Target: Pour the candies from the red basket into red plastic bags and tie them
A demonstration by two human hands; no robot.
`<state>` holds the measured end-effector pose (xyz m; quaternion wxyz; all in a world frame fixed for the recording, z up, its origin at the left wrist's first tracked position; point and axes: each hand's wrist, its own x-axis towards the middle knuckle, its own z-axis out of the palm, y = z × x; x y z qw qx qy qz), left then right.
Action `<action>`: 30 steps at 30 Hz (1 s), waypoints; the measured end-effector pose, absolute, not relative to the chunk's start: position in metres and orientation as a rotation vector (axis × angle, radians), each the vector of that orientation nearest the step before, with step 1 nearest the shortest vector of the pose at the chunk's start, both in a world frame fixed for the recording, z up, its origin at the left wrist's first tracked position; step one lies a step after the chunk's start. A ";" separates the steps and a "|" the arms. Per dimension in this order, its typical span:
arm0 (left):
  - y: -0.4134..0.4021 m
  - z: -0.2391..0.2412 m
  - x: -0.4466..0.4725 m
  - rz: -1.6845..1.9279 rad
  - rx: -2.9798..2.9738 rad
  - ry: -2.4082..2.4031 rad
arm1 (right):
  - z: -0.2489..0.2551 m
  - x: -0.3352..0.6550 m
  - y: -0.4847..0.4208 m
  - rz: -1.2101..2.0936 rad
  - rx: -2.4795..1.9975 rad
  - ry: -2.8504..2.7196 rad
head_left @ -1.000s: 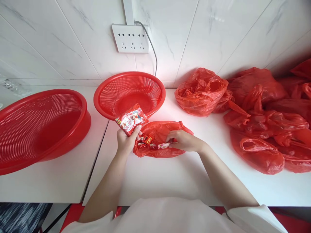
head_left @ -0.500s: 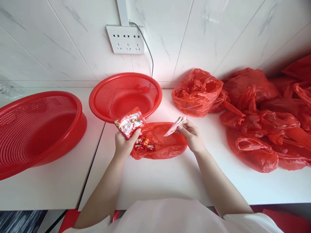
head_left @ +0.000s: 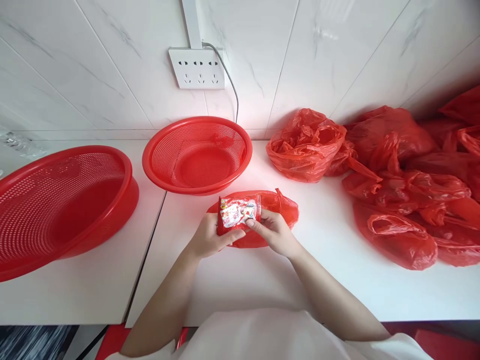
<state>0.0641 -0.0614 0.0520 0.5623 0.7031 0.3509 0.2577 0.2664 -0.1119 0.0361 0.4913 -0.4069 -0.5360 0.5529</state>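
Note:
A red printed snack packet (head_left: 239,212) is held up between my two hands. My left hand (head_left: 213,236) grips its left side, thumb along the lower edge and fingers behind. My right hand (head_left: 274,231) closes on the right end with the thumb pressed on the front. Whether other packets sit behind the front one cannot be seen. Right under the hands lies an open red plastic bag (head_left: 283,206) on the white table; the packet and hands hide most of its inside.
Behind the bag stands a red perforated basket (head_left: 197,190), with a larger red basket (head_left: 129,170) at the left. Several filled red plastic bags (head_left: 401,235) crowd the right side, and another bunched bag (head_left: 305,150) sits near the wall. A socket panel (head_left: 198,70) with a grey cable is on the tiles.
My hands have come together over the bag, the left moving right with the packet. The pink packet that my right hand held is out of sight. The view has shifted slightly.

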 end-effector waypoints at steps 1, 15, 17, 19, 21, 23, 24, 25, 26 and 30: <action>-0.060 0.051 0.064 0.621 1.649 0.809 | 0.034 0.266 -0.112 1.361 -0.984 -1.259; -0.063 0.047 0.068 0.614 1.577 0.811 | 0.020 0.269 -0.115 1.490 -0.952 -1.106; -0.064 0.045 0.068 0.599 1.577 0.815 | 0.021 0.270 -0.114 1.491 -0.953 -1.123; -0.063 0.043 0.069 0.619 1.602 0.841 | 0.021 0.273 -0.114 1.460 -0.969 -1.178; -0.060 0.042 0.069 0.688 1.675 0.869 | 0.021 0.280 -0.115 1.341 -1.040 -1.266; -0.057 0.046 0.068 0.770 1.783 0.912 | 0.021 0.288 -0.115 1.118 -1.163 -1.334; -0.056 0.050 0.066 0.802 1.863 0.972 | 0.022 0.293 -0.115 0.993 -1.225 -1.356; -0.056 0.055 0.065 0.814 1.964 1.066 | 0.024 0.297 -0.115 0.889 -1.279 -1.385; -0.057 0.062 0.062 0.802 2.082 1.204 | 0.025 0.301 -0.114 0.822 -1.320 -1.426; -0.071 0.088 0.049 0.506 2.314 1.692 | 0.028 0.304 -0.112 0.835 -1.466 -1.628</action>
